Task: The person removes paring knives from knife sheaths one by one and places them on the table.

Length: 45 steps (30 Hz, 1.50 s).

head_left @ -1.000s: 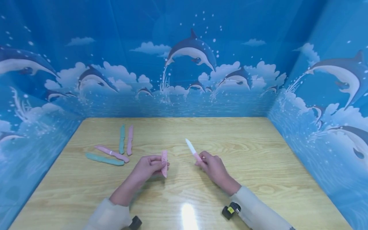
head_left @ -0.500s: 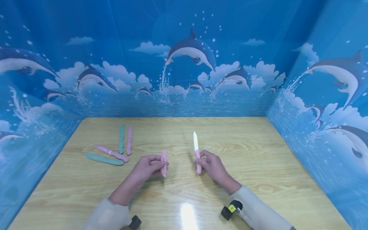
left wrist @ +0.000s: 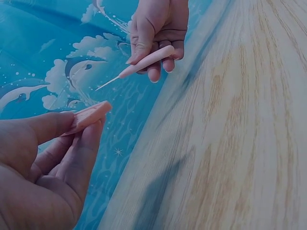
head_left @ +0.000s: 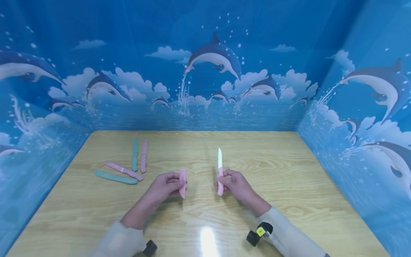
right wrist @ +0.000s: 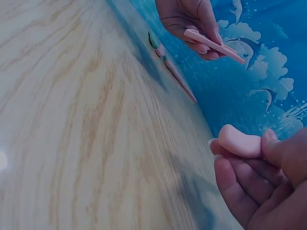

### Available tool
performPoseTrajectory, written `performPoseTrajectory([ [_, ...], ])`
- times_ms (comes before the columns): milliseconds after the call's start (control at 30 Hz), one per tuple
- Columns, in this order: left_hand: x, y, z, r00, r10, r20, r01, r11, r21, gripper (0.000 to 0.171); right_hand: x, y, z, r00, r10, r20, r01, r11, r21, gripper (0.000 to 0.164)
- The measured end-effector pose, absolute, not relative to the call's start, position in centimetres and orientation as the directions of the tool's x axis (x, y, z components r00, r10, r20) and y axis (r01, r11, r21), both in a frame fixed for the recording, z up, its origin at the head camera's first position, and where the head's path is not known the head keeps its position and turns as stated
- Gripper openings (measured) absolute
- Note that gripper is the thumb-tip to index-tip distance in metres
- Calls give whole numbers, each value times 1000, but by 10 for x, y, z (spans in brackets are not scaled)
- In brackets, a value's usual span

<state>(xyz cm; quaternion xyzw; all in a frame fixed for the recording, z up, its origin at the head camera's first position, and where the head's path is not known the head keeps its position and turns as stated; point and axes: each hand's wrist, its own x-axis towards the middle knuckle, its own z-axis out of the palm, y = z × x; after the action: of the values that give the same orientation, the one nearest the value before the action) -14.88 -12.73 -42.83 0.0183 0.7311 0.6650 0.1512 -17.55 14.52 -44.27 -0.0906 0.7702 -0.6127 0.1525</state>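
My left hand (head_left: 166, 184) pinches a pink knife sheath (head_left: 182, 183) between thumb and fingers, holding it roughly upright in the head view. Across a short gap, my right hand (head_left: 236, 184) grips a small knife by its pink handle (head_left: 220, 186). Its pale bare blade (head_left: 219, 157) points away from me. In the left wrist view the knife (left wrist: 148, 62) shows edge-on beyond the sheath (left wrist: 90, 116). Seen from the right wrist, the handle's rounded end (right wrist: 238, 142) lies over the curled fingers, with the sheath (right wrist: 216, 46) farther off.
On the table's left lie a teal sheathed knife (head_left: 115, 177), a pink knife (head_left: 123, 170) crossing near its end, another teal knife (head_left: 135, 155) and another pink one (head_left: 144, 157). A dolphin-printed blue curtain (head_left: 205, 107) borders the wooden table (head_left: 273, 160) at the back and sides.
The knife in my right hand has turned from slanting up-left to nearly upright, its blade now pointing straight away. My left hand and the sheath have barely moved.
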Motion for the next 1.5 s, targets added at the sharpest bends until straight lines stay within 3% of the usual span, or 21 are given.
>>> performPoseTrajectory([
  [300, -149, -129, -428, -966, 182, -183, -160, 134, 978, 29, -174, 140, -440, -929, -343, -141, 63, 227, -972, 17],
  [833, -176, -82, -436, -976, 134, -173, -165, 62, 984, 27, -182, 151, -439, -968, -185, -171, 125, 237, -963, 15],
  [1133, -190, -48, -448, -969, 189, -159, -148, 71, 987, 24, -195, 164, -444, -983, -113, -143, 101, 317, -943, 16],
  [1500, -208, -10, -460, -972, 166, -169, -159, 74, 985, 21, -205, 183, -448, -991, -44, -124, 94, 424, -901, 18],
])
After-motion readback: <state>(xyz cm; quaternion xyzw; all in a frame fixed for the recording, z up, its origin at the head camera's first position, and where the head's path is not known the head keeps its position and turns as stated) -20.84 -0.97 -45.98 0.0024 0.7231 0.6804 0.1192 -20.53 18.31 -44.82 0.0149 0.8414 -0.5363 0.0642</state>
